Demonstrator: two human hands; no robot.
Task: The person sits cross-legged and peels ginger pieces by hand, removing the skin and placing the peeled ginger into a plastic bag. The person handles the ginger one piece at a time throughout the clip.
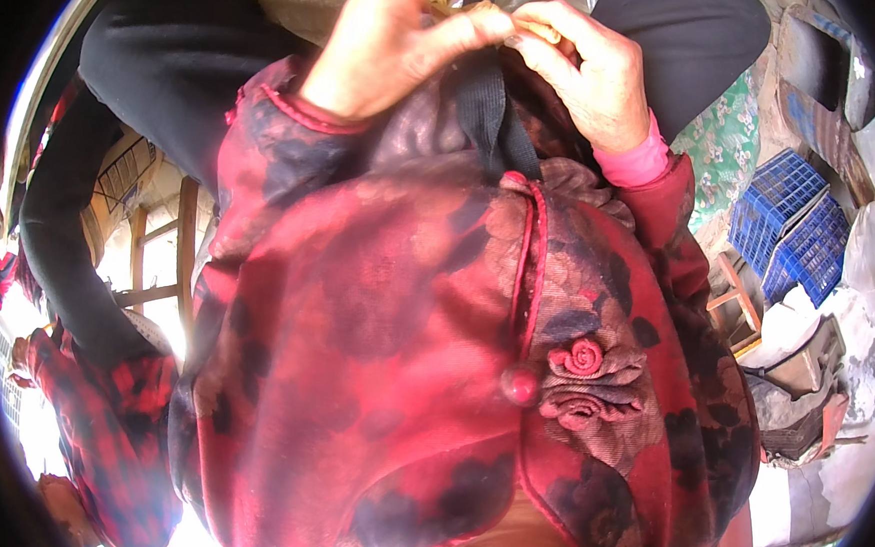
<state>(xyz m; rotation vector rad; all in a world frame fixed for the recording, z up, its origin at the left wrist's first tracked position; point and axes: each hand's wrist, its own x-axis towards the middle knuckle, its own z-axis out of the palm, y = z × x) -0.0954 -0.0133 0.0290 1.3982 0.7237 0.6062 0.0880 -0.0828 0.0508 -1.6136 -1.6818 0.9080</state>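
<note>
My left hand (386, 55) is at the upper middle, its fingers blurred and partly cut off by the top edge. Its thumb tip almost meets the fingertips of my right hand (594, 76). Between thumb and fingers, my right hand pinches a small yellowish-tan piece (541, 31), too small to name. More yellowish material shows behind my left thumb; whether my left hand grips it cannot be told. A dark woven strap (484, 113) hangs below the hands, in front of my red and black patterned jacket (348, 294).
My legs in dark trousers spread on both sides. Blue plastic crates (783, 211), a green patterned cloth (722, 143) and plastic sheeting (872, 247) lie at right. At left are a wooden frame (184, 244) and another person in a red and black checked sleeve (111, 459).
</note>
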